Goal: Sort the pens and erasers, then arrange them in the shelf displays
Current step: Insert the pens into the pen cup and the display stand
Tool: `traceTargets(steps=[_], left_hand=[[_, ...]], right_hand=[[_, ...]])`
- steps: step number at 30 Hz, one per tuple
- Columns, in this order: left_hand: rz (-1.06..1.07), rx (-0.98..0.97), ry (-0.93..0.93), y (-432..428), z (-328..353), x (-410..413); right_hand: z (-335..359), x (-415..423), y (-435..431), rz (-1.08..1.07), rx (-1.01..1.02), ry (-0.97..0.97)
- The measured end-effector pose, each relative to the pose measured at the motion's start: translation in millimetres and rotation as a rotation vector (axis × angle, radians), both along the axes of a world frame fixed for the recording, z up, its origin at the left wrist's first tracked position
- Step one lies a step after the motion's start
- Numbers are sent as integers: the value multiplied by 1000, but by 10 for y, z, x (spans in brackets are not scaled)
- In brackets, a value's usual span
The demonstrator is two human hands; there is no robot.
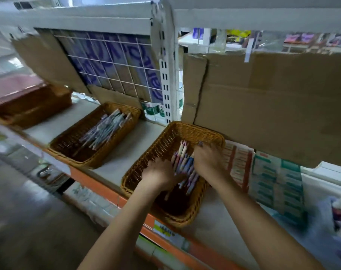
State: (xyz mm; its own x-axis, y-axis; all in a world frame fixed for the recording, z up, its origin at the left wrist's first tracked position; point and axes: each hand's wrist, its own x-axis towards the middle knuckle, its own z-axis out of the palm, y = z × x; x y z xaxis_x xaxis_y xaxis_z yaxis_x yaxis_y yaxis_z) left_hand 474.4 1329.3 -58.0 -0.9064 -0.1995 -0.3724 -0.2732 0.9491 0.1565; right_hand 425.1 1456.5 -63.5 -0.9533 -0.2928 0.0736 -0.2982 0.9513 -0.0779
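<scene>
We see a shelf [126, 145] backed by cardboard [272, 104]. On it stand three wicker baskets. The near basket [150, 152] is at centre, the middle basket [91, 164] to its left holds grey pens [105, 129], and the far basket [29, 106] is blurred. Inside the near basket, our left hand [159, 172] and right hand [208, 160] flank the coloured pens [183, 162], fingers of both curled round the bundle, grasping it.
</scene>
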Motion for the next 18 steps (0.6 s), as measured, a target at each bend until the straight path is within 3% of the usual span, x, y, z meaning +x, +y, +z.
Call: traceTargets(steps=[3, 9, 14, 18], left_hand=[[2, -36, -26, 112, -46, -161], [-83, 78, -61, -5, -122, -372], [-19, 118, 73, -78, -170, -374], [-27, 157, 77, 11, -138, -341]], right_hand=[[-86, -49, -101, -26, 54, 72], [-172, -75, -59, 11, 19, 111], [-212, -98, -66, -49, 27, 105], [-185, -91, -76, -73, -19, 79]])
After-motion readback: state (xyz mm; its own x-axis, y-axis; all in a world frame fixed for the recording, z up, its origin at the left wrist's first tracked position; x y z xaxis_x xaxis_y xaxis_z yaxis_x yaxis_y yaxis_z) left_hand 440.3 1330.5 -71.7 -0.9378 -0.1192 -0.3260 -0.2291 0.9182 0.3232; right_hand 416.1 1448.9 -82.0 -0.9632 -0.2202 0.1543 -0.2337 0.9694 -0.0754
